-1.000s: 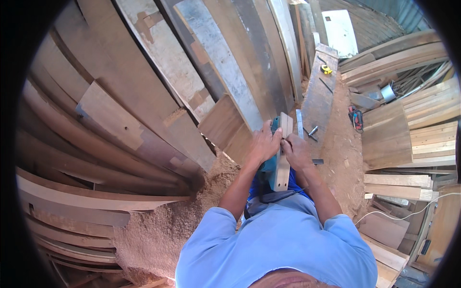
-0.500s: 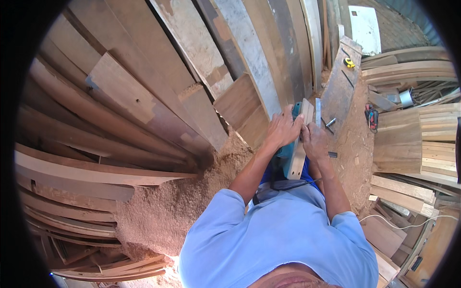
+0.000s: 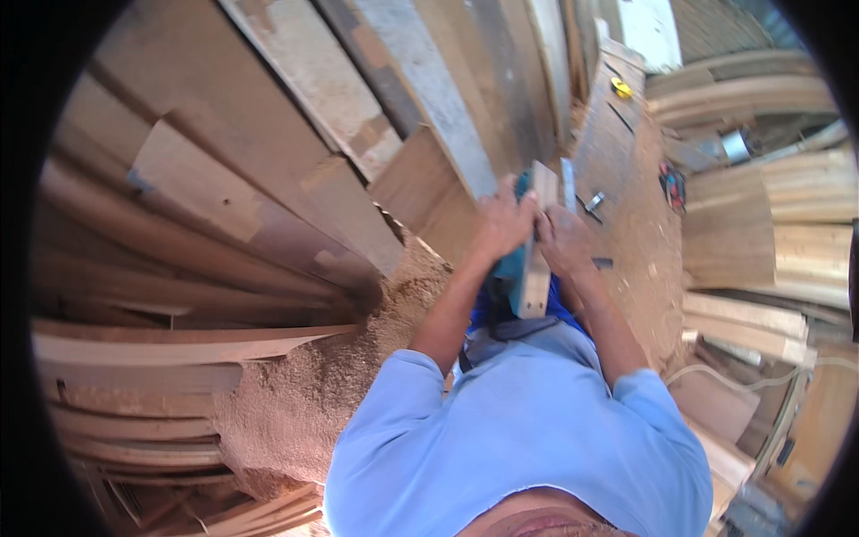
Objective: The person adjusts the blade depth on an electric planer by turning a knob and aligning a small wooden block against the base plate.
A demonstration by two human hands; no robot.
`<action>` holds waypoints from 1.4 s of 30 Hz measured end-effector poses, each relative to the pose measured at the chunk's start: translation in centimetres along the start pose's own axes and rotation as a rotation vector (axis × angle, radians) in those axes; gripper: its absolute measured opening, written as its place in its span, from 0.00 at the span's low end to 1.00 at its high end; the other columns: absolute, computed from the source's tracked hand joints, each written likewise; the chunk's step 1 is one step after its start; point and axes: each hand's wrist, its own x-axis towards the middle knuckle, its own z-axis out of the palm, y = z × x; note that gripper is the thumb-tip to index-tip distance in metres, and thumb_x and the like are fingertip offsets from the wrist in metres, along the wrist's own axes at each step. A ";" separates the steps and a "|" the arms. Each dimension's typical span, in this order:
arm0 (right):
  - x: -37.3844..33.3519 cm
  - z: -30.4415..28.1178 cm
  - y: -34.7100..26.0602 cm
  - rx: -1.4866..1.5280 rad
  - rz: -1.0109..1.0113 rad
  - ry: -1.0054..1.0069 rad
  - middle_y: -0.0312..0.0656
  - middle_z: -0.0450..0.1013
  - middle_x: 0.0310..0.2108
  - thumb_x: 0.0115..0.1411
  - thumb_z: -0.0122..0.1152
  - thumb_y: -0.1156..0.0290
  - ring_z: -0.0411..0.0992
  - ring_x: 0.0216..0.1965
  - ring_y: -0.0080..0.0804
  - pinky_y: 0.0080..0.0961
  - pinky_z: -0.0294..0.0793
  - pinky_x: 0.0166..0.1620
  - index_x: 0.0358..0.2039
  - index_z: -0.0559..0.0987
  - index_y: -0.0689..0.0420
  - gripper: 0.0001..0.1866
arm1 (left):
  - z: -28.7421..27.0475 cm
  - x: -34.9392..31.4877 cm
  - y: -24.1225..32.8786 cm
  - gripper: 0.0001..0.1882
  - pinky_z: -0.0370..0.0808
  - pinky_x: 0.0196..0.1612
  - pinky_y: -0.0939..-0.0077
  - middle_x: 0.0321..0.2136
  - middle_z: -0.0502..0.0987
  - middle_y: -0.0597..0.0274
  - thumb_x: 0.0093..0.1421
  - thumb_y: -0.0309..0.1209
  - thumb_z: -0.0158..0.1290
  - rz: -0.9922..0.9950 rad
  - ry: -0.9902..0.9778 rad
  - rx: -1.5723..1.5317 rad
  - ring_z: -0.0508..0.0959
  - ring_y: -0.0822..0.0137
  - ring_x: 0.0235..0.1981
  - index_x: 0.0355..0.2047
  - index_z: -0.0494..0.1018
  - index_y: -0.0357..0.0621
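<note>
A narrow pale wood piece [image 3: 534,288] with two dark holes at its near end lies lengthwise in front of my body. My left hand [image 3: 503,222] grips it from the left, its fingers bent over the far part. From the other side my right hand [image 3: 565,240] is closed around it, the thumb near the left hand's fingers. Beneath and to the left of the wood is a teal power tool [image 3: 509,268], mostly hidden by the wood and my left hand. Its exact kind is not clear.
Long boards [image 3: 429,80] lean ahead and to the left. Sawdust [image 3: 295,403] is heaped at left. On a plank at right are a yellow tape measure [image 3: 621,87] and a T-shaped metal tool [image 3: 591,206]. Red-and-black pliers [image 3: 672,188] lie beside stacked lumber [image 3: 810,255].
The whole view has shifted, so the scene sits farther left and higher in the picture, slightly blurred. Both hands keep their hold on the wood piece.
</note>
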 end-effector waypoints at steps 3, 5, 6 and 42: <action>0.1 -0.5 -0.9 0.136 -0.086 0.031 0.54 0.76 0.31 0.66 0.61 0.66 0.76 0.36 0.58 0.50 0.74 0.40 0.33 0.77 0.60 0.10 | -0.5 -0.2 -0.4 0.35 0.68 0.61 0.41 0.50 0.77 0.23 0.71 0.52 0.47 -0.018 -0.009 -0.022 0.75 0.23 0.52 0.65 0.64 0.34; 0.4 -0.9 -0.8 0.219 -0.152 0.067 0.54 0.76 0.31 0.66 0.61 0.66 0.76 0.36 0.58 0.50 0.73 0.40 0.33 0.78 0.60 0.10 | -0.9 -0.1 0.0 0.35 0.69 0.60 0.42 0.50 0.77 0.24 0.72 0.52 0.46 -0.022 -0.025 -0.004 0.75 0.24 0.52 0.66 0.64 0.35; 0.3 -0.7 -0.3 0.215 -0.155 0.059 0.54 0.76 0.31 0.66 0.61 0.66 0.76 0.37 0.58 0.50 0.73 0.40 0.33 0.78 0.60 0.10 | -0.8 -0.1 0.2 0.35 0.69 0.60 0.42 0.51 0.77 0.25 0.72 0.52 0.45 -0.033 -0.037 0.001 0.75 0.25 0.53 0.66 0.63 0.34; 0.4 -0.7 0.3 0.176 -0.149 -0.027 0.54 0.76 0.34 0.64 0.60 0.73 0.76 0.40 0.57 0.48 0.75 0.45 0.36 0.79 0.62 0.05 | -1.2 0.1 -0.1 0.40 0.72 0.57 0.47 0.44 0.82 0.34 0.73 0.56 0.40 0.050 -0.013 -0.077 0.78 0.32 0.51 0.65 0.63 0.25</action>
